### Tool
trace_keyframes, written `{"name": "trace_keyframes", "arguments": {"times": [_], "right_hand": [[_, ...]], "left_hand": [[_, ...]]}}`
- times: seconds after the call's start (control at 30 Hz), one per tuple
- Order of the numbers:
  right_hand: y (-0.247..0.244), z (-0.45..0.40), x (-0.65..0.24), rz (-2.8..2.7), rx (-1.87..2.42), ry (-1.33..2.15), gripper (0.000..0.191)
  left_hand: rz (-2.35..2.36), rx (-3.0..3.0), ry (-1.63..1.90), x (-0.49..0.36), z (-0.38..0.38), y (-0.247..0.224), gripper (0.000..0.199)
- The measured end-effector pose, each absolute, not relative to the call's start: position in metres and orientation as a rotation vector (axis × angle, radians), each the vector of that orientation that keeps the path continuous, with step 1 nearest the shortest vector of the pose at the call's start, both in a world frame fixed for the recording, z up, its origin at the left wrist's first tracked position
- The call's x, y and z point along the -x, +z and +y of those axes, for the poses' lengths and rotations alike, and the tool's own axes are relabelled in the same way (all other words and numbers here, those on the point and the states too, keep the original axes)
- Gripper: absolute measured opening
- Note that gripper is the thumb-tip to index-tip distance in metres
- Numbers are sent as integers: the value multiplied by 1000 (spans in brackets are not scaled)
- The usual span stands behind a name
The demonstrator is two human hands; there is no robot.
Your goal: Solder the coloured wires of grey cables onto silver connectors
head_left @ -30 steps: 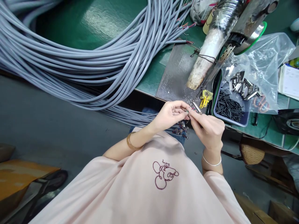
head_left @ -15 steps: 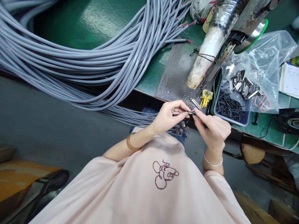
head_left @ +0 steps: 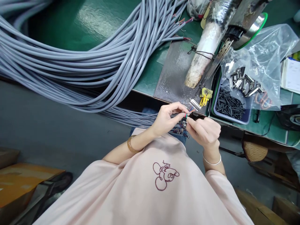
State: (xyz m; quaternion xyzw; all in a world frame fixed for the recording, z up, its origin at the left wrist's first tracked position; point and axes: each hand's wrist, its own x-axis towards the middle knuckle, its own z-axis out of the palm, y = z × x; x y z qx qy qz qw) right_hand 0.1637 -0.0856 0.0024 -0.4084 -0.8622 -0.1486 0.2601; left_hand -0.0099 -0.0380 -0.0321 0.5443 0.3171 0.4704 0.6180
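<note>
Near the bench edge my left hand (head_left: pixel 169 116) pinches the stripped end of a cable, whose thin coloured wires (head_left: pixel 187 114) fan out past the fingertips. My right hand (head_left: pixel 203 129) is closed, thumb and forefinger pinching at these same wires, just below and right of the left fingertips. Just beyond the fingers sits a multi-pin metal connector (head_left: pixel 195 105), with some coloured wires reaching toward it. A yellow clip-like piece (head_left: pixel 205 96) lies beside the connector. Below the hands, several wired connectors (head_left: pixel 180 128) hang at the lap on grey cables.
Thick bundles of grey cable (head_left: pixel 93 59) cover the left of the green bench. A soldering iron (head_left: pixel 217 61) and a wrapped white stick (head_left: pixel 199 62) point down over a dark metal plate (head_left: pixel 171 68). On the right, a bin (head_left: pixel 246 120) holds black sleeves under a bag of connectors (head_left: pixel 246 82).
My right hand has moved left and slightly down, its forefinger now bent in beside the thumb. The connector shows more fully. The view has shifted slightly.
</note>
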Motion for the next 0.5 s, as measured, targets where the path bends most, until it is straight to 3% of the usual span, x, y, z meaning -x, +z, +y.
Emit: {"name": "trace_keyframes", "arguments": {"times": [0.17,0.4,0.5], "right_hand": [[4,-88,-162,-2242,1223,-278,11],[13,-91,-164,-1667,1530,496,13],[17,-91,-171,-1450,1542,419,6]], "left_hand": [[631,-1194,985,13,-37,-34,6],[628,-1041,819,11,-38,-23,18],[677,-1022,840,10,-36,-20,18]]}}
